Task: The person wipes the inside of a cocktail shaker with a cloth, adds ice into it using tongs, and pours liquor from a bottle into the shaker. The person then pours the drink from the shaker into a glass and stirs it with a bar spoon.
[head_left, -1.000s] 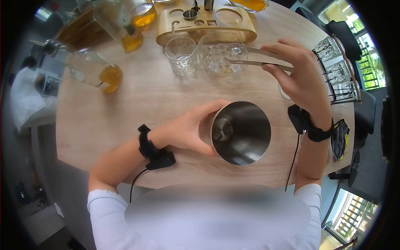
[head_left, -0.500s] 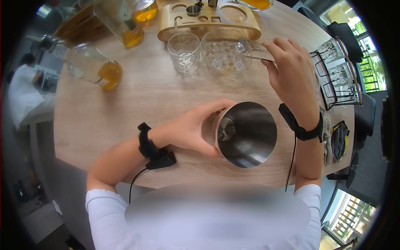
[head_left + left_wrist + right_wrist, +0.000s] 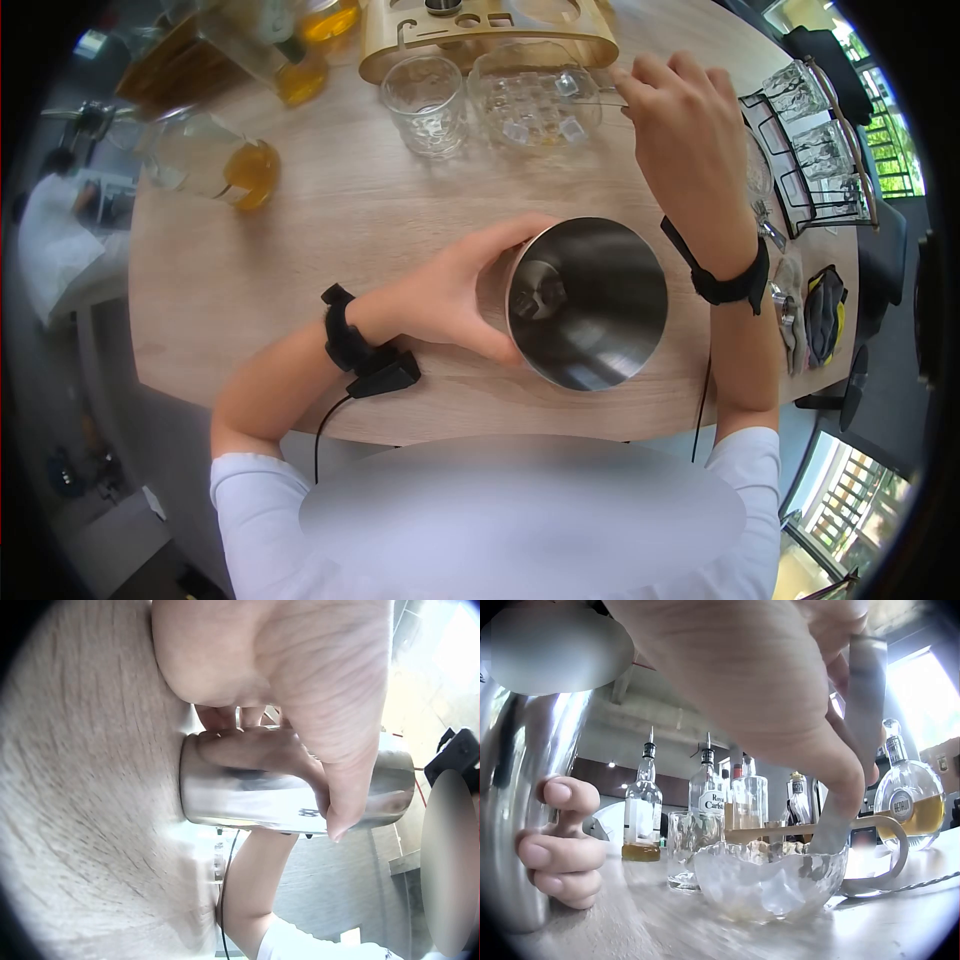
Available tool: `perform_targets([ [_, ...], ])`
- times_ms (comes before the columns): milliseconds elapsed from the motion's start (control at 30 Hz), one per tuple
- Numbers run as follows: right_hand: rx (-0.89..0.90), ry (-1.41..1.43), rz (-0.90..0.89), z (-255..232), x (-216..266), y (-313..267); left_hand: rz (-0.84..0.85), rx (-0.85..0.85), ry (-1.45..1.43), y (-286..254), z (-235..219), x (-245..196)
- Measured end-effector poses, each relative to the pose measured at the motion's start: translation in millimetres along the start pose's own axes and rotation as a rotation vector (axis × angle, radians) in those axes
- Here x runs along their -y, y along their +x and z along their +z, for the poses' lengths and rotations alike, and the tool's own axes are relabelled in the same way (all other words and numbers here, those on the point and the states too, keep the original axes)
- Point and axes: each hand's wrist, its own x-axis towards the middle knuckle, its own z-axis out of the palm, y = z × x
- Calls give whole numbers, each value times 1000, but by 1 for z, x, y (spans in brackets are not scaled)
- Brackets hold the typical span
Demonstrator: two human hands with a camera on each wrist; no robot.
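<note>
My left hand (image 3: 450, 305) is wrapped around a steel shaker tin (image 3: 615, 320), which stands upright on the table with its mouth up. A few ice-like lumps (image 3: 540, 290) lie at its bottom. In the left wrist view the thumb and fingers curl round the tin's wall (image 3: 247, 799). My right hand (image 3: 690, 150) grips metal tongs (image 3: 866, 705) at the right side of a glass bowl (image 3: 772, 892) of ice cubes. The tong tips reach down into the bowl, hidden there by glass and ice. A patterned glass tumbler (image 3: 425, 105) stands left of the bowl.
Behind the bowl is a wooden bar stand (image 3: 600, 52). Pour-spout bottles (image 3: 250, 175) of amber liquor stand at the left. A wire rack of glasses (image 3: 815, 150) and a dark pouch (image 3: 825, 315) sit at the right edge. Another person (image 3: 65, 240) is far left.
My right hand has turned back-up, and the tongs, earlier plainly seen spread over the bowl, are now mostly covered by it in the head view. My left hand keeps holding the tin.
</note>
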Motion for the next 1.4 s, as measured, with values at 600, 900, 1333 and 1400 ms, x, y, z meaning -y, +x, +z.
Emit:
perform_targets([
  [600, 3, 393, 20, -76, -28, -2, 66, -14, 43, 0, -1, 6],
  [900, 299, 718, -526, -144, -78, -7, 130, -6, 14, 4, 1, 9],
  [1333, 325, 824, -558, -128, -61, -7, 160, 24, 71, 5, -2, 10],
  [1400, 321, 832, -555, -120, -57, -10, 159, 21, 65, 4, -1, 9],
])
